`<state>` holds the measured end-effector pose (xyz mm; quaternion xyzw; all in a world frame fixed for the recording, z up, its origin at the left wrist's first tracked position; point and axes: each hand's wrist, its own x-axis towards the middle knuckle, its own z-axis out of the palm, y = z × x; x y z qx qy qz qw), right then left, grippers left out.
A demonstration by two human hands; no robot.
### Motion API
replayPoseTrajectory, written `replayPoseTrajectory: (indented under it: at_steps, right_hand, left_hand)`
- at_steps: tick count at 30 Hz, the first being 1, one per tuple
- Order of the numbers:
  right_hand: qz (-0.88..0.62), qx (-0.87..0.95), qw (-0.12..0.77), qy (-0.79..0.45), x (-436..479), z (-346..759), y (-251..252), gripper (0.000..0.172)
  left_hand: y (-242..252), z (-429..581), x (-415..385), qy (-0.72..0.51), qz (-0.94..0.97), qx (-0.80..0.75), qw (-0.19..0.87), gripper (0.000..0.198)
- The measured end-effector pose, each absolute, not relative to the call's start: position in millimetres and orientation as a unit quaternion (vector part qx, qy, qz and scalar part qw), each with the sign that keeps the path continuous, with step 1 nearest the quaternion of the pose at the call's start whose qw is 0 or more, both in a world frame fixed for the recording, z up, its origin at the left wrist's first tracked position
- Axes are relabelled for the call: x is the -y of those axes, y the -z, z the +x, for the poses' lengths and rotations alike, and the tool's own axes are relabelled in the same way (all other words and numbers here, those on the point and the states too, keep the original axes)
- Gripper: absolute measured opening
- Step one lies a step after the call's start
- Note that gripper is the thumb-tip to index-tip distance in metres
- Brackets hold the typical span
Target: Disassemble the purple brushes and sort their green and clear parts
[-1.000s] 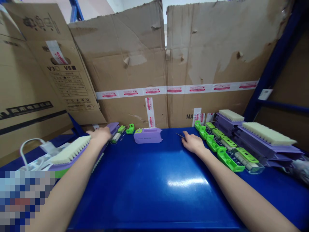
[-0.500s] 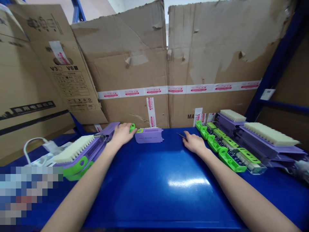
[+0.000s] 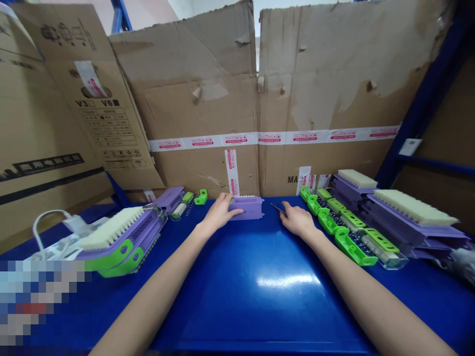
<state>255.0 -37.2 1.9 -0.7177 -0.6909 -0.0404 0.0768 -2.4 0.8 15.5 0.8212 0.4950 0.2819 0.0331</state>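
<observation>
My left hand (image 3: 222,211) is closed round the left end of a purple plastic housing (image 3: 250,210), thumb in front and fingers at the top and back. The housing stands on the blue table, with a row of pale bristles along its top. In my right hand (image 3: 297,217), resting on the table just to the right, is a thin dark pointed tool (image 3: 276,206), its tip towards the housing; its exact kind is unclear. Left of my left hand lie a green end cap (image 3: 201,197), a small clear box with a pale block inside (image 3: 179,211) and another purple housing (image 3: 167,199).
Purple pieces with a cream bristle pad (image 3: 113,228) lie at the left, beside a white cable (image 3: 40,225). Green caps (image 3: 351,247), clear boxes (image 3: 388,252) and stacked purple housings (image 3: 419,232) line the right side. Cardboard (image 3: 200,113) walls the back of the blue table (image 3: 222,296).
My left hand has moved right from the green end cap and clear box to the purple housing, which has shifted slightly right. My right hand has stayed nearly still with the tool.
</observation>
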Motion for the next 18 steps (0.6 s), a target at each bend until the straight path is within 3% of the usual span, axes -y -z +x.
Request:
replayPoseTrajectory:
  at_steps: [12,18]
  right_hand:
    - [-0.723,0.684,0.084,0.046,35.7,254.5,0.7,0.038]
    - [-0.726,0.662,0.179,0.050,36.1,254.0,-2.6,0.044]
  left_hand:
    - [-7.6,29.4,-3.3,-0.340,0.811,-0.476,0.016,0.044]
    - [-1.6,38.3,8.5,-0.350,0.812,-0.466,-0.022,0.044]
